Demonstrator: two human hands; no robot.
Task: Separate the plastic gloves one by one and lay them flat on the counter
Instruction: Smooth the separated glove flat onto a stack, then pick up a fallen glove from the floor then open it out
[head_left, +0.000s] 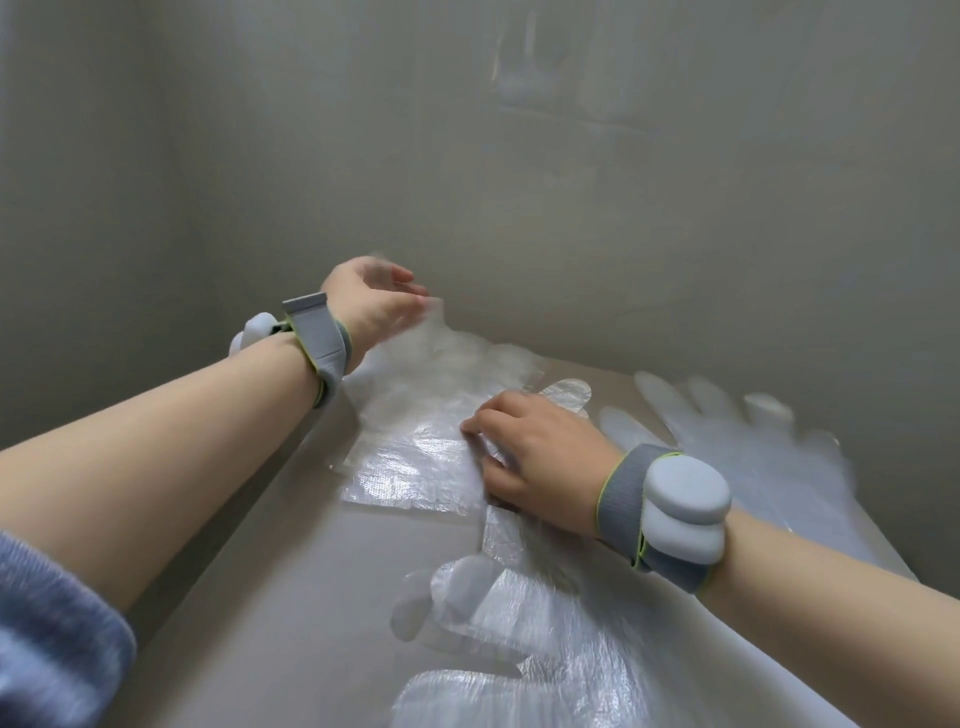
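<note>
A stack of clear plastic gloves (415, 457) lies on the pale counter (291, 571) near the wall. My right hand (535, 452) presses flat on the stack's right side, fingers spread. My left hand (374, 306) is raised above the far end and pinches a thin, blurred glove (441, 338) that lifts up from the stack. Separate gloves lie flat on the counter: one in front of me (519, 613), another at the bottom edge (493, 701), and one to the right (743, 436).
A grey wall (519, 182) rises right behind the counter and runs along its left side. The counter's left edge (249, 509) runs diagonally under my left forearm. Both wrists wear grey bands with pale pods.
</note>
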